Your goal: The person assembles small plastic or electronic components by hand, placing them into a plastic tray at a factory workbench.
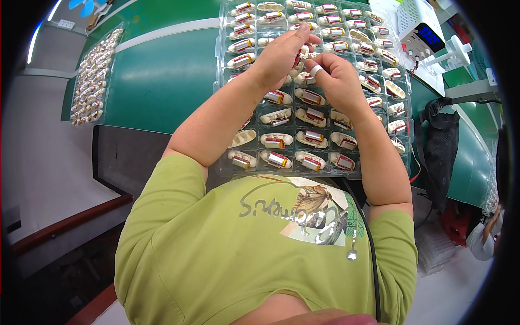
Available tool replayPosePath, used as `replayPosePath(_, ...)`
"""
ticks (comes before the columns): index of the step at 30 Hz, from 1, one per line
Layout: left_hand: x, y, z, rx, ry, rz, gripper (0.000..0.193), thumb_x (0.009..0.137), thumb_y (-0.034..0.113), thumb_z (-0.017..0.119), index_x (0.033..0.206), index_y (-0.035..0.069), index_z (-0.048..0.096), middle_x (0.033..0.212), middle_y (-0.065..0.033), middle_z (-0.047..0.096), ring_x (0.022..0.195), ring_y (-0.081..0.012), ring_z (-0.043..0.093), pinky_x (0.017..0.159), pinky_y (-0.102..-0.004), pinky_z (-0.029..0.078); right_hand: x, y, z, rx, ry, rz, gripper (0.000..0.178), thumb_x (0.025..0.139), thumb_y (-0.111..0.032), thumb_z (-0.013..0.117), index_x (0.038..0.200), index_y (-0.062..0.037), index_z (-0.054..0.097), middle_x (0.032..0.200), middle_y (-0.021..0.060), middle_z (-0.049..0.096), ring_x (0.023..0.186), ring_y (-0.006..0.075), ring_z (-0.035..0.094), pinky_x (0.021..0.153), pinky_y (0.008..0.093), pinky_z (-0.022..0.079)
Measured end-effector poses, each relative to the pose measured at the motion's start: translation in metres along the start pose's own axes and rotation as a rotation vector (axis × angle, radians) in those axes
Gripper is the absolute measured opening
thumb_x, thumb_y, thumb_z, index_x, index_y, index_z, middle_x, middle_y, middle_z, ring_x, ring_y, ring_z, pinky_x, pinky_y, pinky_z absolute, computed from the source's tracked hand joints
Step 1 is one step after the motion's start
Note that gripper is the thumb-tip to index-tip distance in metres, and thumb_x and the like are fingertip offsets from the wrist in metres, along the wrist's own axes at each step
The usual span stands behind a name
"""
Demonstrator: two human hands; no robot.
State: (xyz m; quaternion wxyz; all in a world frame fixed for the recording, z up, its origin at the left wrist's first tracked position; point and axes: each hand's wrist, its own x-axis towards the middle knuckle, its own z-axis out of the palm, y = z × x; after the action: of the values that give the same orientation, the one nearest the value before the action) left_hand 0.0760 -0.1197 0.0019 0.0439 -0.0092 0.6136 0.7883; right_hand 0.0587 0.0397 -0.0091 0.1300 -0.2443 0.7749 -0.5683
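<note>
Above a clear compartment tray [221, 59], my left hand [279, 57] is closed on a small cream-coloured plastic shell [297, 69] with something red in it. My right hand [340, 81], a white band round one finger, pinches at the shell's right edge; what lies between its fingertips is too small to make out. Under and around both hands, the tray's pockets hold many similar oval cream shells [276, 141]. Most carry a silver battery pack [311, 161] with red and yellow ends. My hands and forearms hide some middle pockets.
Another filled tray [89, 89] lies at the left on the green tabletop [157, 81]. At the back right stands a white device [421, 27] with a blue display, beside a white spool [459, 51]. A black bag [440, 146] hangs to the right; a person [482, 241] shows far right.
</note>
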Motion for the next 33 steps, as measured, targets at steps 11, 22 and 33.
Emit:
replayPosePath(11,0.002,-0.014,0.013,0.772,-0.033,0.340,0.048,0.099,0.043,0.038,0.113,0.002,0.060,0.111,-0.0148,0.056,0.112,-0.0268,0.048,0.096,-0.0373,0.037,0.003,0.009,-0.001,-0.143,0.038,-0.167,0.016,0.085,-0.016,0.059,0.084,-0.0002,0.062,0.064,0.0081,0.060,0.059,0.0140,0.056,0.057,0.0322,0.045)
replayPosePath(22,0.099,0.019,-0.082,1.556,0.402,0.127,0.026,0.079,0.031,0.066,0.095,0.012,0.072,0.095,-0.0116,0.069,0.091,-0.0306,0.064,0.079,-0.0393,0.051,0.005,0.001,-0.020,0.015,0.173,0.059,0.023,0.092,-0.025,0.061,0.086,-0.0022,0.063,0.064,0.0002,0.059,0.055,0.0066,0.046,0.052,0.0245,0.038)
replayPosePath(33,0.058,0.033,-0.057,0.858,0.525,0.407,0.024,0.081,0.022,0.071,0.092,0.001,0.067,0.088,-0.0118,0.067,0.079,-0.0235,0.068,0.074,-0.0350,0.055,-0.002,-0.007,-0.022,-0.256,0.298,-0.293,0.013,0.080,-0.012,0.070,0.086,-0.0052,0.062,0.078,0.0077,0.066,0.063,0.0190,0.061,0.059,0.0289,0.047)
